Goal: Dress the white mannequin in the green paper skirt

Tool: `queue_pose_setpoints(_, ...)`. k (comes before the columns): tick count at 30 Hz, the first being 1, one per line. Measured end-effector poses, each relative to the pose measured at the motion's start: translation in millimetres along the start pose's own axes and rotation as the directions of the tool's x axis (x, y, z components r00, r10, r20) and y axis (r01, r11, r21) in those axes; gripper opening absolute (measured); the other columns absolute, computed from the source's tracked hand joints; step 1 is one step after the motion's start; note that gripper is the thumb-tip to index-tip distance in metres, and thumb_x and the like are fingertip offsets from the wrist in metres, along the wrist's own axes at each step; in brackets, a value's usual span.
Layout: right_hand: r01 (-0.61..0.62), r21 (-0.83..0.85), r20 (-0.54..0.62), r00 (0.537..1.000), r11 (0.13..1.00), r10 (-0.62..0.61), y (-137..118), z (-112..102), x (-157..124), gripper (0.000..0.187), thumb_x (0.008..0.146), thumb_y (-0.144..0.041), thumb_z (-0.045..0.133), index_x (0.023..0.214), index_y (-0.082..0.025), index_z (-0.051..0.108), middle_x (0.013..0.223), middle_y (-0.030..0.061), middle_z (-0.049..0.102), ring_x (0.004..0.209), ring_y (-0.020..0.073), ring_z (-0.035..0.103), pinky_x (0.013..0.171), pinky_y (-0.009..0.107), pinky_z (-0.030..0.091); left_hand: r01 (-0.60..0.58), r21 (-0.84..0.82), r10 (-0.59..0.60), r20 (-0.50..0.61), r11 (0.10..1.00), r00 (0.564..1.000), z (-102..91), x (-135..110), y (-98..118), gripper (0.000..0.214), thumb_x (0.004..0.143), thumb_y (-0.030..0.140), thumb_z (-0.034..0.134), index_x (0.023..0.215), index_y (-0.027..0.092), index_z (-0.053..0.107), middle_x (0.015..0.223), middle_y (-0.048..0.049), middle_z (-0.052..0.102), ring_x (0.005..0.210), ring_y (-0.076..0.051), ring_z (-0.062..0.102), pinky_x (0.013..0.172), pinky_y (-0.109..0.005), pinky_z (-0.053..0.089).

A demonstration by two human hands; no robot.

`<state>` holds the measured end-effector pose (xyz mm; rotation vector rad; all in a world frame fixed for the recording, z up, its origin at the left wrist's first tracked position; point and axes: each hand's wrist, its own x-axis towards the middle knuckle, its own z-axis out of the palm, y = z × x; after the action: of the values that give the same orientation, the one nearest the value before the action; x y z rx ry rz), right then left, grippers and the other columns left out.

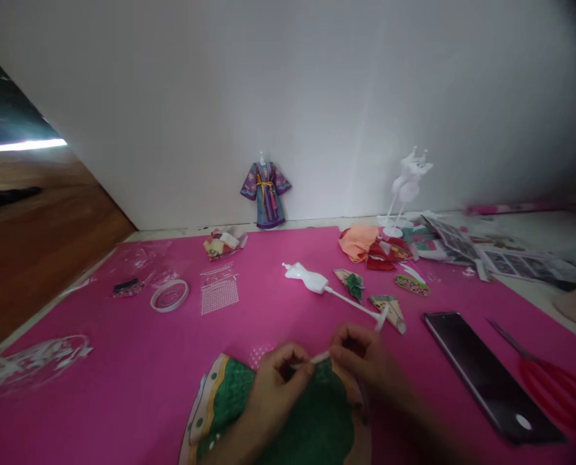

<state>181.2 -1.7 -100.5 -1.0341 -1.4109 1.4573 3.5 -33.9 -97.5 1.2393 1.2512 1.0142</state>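
A green fabric piece with a scalloped gold and cream border (317, 423) lies spread at the front of the pink mat. My left hand (281, 381) is closed, thumb and forefinger pinching the fabric's top edge. A short way to the right, my right hand (358, 355) pinches the same edge. Between the two hands a narrow pale strip shows along that edge; whether it is part of the fabric I cannot tell. Beyond my hands, a white miniature dress form (307, 278) lies on its side, its rod pointing toward small folded fabric scraps (389, 311).
On the pink mat (137, 387) lie a phone (491, 374), red-handled scissors (549, 381), a white tape ring (170, 296) and a sheet of small beads (219, 296). A doll-size purple robe (267, 194) stands by the wall. White stands (407, 187) and papers (525, 261) are at the right.
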Motion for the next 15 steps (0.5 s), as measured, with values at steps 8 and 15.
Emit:
queue_pose_setpoints(8, -0.04, 0.221, -0.085, 0.995, 0.975, 0.06, 10.4, -9.0, 1.4, 0.027, 0.069, -0.038, 0.075, 0.061, -0.018, 0.058, 0.055, -0.0043, 0.051, 0.05, 0.0109, 0.042, 0.049, 0.023, 0.031, 0.063, -0.088, -0.067, -0.033, 0.994, 0.997, -3.4, 1.4, 2.2, 0.022, 0.069, 0.038, 0.067, 0.062, 0.019, 0.056, 0.058, 0.0048, 0.045, 0.058, -0.013, 0.04, 0.055, -0.024, 0.03)
queue_pose_setpoints(15, -0.041, 0.282, -0.154, 0.984, 0.959, 0.088, 9.9, -12.2, 0.0, 0.028, 0.069, -0.038, 0.074, 0.06, -0.019, 0.056, 0.049, -0.0039, 0.054, 0.042, 0.0094, 0.041, 0.044, 0.023, 0.028, 0.1, -0.177, -0.113, -0.063, 0.979, 0.992, -6.7, 3.4, -3.7, 0.024, 0.068, 0.039, 0.067, 0.065, 0.02, 0.054, 0.058, 0.0054, 0.046, 0.056, -0.012, 0.041, 0.054, -0.023, 0.03)
